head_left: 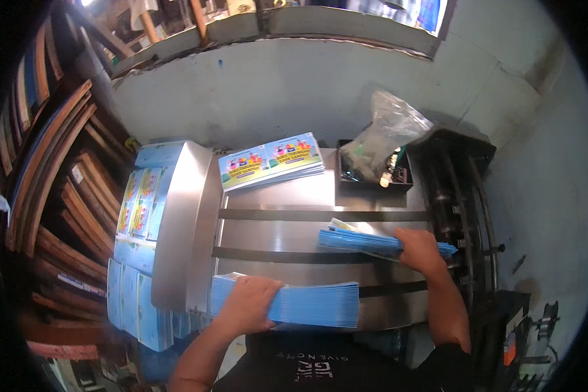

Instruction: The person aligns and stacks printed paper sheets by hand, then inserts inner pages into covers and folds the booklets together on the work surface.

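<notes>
Near the front edge of the metal table (268, 236), my left hand (249, 302) is closed over the left end of a stack of blue booklets (320, 304). That stack is fanned out, so its many edges show as thin stripes. Farther to the right, my right hand (419, 251) grips a thinner sheaf of blue booklets (359, 241), its fingers wrapped round the right part. The sheaf is tilted, and a pale, printed cover shows at its far left end. My right fingertips are partly hidden.
Colourful printed booklets (272, 161) lie piled at the back. A black box (376, 185) with a clear plastic bag (392, 121) stands back right. Stacked booklets (134, 255) sit left of a raised metal panel (187, 228). Dark rollers (445, 215) border the right; wooden boards (52, 170) the left.
</notes>
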A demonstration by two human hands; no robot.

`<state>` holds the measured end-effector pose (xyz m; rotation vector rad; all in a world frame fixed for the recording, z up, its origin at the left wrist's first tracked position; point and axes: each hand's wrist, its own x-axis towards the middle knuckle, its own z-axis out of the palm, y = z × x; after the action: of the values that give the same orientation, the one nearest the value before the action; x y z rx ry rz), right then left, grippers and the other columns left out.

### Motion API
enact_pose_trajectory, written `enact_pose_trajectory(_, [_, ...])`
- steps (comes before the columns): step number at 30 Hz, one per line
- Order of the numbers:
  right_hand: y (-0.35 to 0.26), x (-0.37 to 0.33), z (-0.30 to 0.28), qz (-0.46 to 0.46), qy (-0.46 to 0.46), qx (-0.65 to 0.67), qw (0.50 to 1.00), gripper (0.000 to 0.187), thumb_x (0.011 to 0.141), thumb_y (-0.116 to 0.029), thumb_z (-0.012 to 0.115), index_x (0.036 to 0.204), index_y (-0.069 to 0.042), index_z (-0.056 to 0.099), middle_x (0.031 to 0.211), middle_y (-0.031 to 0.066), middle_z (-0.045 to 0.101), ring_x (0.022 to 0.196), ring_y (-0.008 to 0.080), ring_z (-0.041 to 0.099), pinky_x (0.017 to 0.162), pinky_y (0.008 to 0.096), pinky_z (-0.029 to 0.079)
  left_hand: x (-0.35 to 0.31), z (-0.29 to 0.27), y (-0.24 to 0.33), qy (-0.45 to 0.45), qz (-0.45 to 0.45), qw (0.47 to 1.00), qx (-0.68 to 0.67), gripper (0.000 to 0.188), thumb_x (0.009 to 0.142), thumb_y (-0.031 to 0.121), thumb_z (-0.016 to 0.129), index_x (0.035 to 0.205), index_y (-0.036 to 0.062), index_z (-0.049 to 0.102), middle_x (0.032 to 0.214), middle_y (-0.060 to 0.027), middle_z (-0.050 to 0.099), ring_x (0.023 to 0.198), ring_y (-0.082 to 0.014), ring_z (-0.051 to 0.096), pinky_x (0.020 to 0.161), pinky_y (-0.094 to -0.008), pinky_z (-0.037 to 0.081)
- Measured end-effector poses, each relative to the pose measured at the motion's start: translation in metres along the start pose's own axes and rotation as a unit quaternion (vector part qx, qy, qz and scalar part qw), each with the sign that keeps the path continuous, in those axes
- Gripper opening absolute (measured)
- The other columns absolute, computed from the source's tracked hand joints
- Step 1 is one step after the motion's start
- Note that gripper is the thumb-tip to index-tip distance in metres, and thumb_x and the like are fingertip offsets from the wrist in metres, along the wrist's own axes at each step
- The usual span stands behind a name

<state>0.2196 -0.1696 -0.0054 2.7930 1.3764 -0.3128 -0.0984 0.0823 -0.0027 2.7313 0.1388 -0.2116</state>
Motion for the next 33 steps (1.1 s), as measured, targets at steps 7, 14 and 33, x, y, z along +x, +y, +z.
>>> enact_pose_trajectory(7, [-0.081, 0.085, -0.084, -0.131, 0.043, 0.147, 0.979, 0.038, 0.073, -0.016, 0.079, 0.105, -0.008, 0.061, 0.097, 0.0173, 0.065, 0.094, 0.0393, 0.063, 0.079, 0.0472, 0.049, -0.008, 0.007, -0.015, 0.022, 0.035, 0.999, 0.024, 0.078, 0.066, 0.035, 0.083, 0.131, 0.0042, 0.052, 0.121, -0.0111, 0.058, 0.114, -0.0289, 0.055, 0.095, -0.0427, 0.04])
enact_pose_trajectory(14, [-0.204, 0.253, -0.072, -0.239, 0.252, -0.113, 0.931, 0.016, 0.086, -0.01, 0.059, 0.102, -0.01, 0.058, 0.096, 0.0077, 0.062, 0.089, 0.0264, 0.065, 0.073, 0.04, 0.05, -0.003, 0.004, -0.02, -0.011, 0.068, 0.997, -0.019, 0.077, 0.068, 0.03, 0.08, 0.132, 0.0006, 0.05, 0.119, -0.0131, 0.057, 0.113, -0.0284, 0.054, 0.094, -0.0416, 0.04])
enact_pose_trajectory(33, [-0.176, 0.306, 0.028, -0.214, 0.018, 0.088, 0.973, 0.078, 0.07, -0.03, 0.078, 0.137, -0.009, 0.045, 0.131, 0.0191, 0.049, 0.124, 0.039, 0.049, 0.103, 0.0451, 0.045, -0.005, 0.007, -0.02, -0.023, 0.054, 0.998, -0.011, 0.076, 0.065, 0.029, 0.08, 0.131, 0.0026, 0.051, 0.114, -0.0108, 0.057, 0.11, -0.0267, 0.054, 0.09, -0.0414, 0.041])
